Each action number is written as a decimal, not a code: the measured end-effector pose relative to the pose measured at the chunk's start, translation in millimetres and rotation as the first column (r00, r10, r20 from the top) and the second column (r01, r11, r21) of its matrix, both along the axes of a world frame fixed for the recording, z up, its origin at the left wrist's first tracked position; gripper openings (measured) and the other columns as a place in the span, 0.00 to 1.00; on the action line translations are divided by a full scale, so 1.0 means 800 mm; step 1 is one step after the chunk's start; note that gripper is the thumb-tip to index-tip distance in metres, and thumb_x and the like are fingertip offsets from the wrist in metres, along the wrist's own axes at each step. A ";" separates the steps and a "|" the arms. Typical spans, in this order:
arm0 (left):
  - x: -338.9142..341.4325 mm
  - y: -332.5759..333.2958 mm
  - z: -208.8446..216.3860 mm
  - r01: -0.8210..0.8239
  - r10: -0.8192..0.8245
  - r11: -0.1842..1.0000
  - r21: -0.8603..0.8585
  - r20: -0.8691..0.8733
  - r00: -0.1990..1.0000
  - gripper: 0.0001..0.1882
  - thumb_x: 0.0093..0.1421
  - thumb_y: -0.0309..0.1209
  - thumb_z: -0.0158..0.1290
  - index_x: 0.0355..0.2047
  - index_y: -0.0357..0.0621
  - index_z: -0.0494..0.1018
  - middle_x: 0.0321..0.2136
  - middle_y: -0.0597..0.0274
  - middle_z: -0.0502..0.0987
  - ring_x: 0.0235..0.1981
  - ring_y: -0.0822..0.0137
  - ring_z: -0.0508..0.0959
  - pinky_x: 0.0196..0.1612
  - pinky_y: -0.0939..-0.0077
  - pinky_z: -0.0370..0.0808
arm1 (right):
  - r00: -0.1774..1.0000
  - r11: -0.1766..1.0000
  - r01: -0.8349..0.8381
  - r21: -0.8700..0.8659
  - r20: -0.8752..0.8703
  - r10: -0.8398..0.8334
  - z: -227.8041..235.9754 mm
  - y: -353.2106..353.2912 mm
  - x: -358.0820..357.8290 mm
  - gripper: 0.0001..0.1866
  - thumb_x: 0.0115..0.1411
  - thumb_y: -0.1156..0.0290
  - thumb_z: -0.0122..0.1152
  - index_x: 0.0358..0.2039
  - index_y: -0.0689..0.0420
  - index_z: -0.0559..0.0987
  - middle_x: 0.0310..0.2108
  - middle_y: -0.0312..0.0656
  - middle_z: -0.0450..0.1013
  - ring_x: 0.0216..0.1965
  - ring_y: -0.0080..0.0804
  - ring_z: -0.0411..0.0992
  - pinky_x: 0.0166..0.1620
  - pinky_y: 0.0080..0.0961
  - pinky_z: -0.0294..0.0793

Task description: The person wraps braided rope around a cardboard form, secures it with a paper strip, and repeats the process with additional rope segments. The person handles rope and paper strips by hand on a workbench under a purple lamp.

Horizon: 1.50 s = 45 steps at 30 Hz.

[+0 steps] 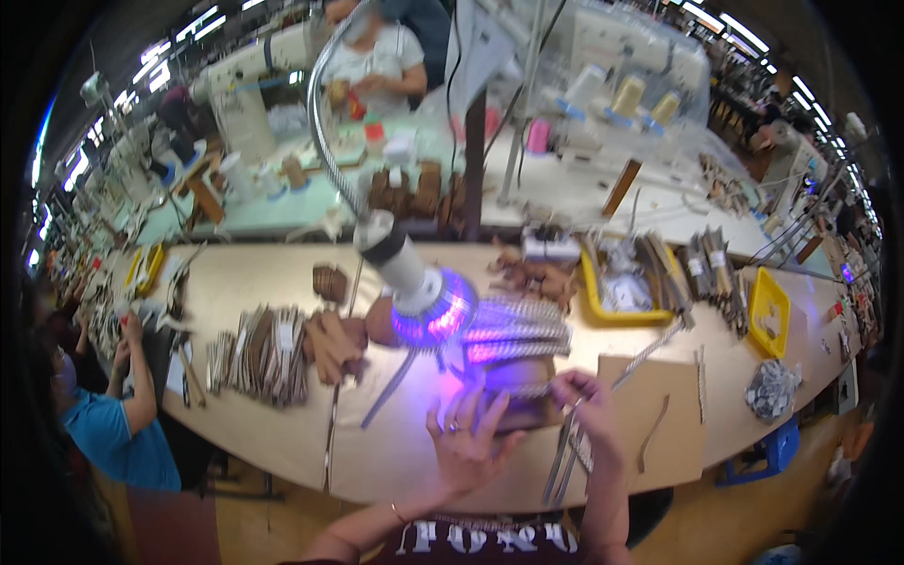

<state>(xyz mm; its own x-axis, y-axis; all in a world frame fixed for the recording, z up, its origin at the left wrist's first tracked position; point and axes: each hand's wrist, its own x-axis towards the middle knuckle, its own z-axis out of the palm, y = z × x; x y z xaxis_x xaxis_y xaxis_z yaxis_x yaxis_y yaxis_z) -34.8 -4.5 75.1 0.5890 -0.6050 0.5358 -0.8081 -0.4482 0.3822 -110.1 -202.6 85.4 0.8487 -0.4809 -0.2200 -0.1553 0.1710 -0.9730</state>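
Under the glowing purple lamp (435,306), several braided light strips (518,330) lie side by side across brown material. My left hand (468,441) rests at the near left edge of a brown piece (527,411), its fingers spread and a ring on one. My right hand (586,407) is at the right end of that piece, thumb and fingers pinched on the end of a light patterned strip (520,389). Below my right hand several thin dark and patterned strips (562,463) point toward the table's near edge. Blur hides the fine detail at the fingertips.
A brown board (673,428) with a thin strip lies at right. Yellow trays (633,318) hold packets and strips behind it. Strip bundles (266,353) and brown pieces (334,347) sit left. The lamp's gooseneck (320,113) hangs overhead. A co-worker (122,424) sits left.
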 end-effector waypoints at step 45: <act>0.086 0.016 -0.054 -0.141 -0.488 0.853 -0.502 -0.864 0.122 0.11 0.57 0.18 0.58 0.36 0.39 0.68 0.36 0.56 0.77 0.34 0.70 0.76 0.42 0.76 0.74 | 0.997 0.819 0.070 -0.569 0.072 -0.035 -0.013 0.006 0.009 0.13 0.57 0.68 0.68 0.34 0.59 0.72 0.25 0.43 0.74 0.26 0.37 0.73 0.32 0.32 0.72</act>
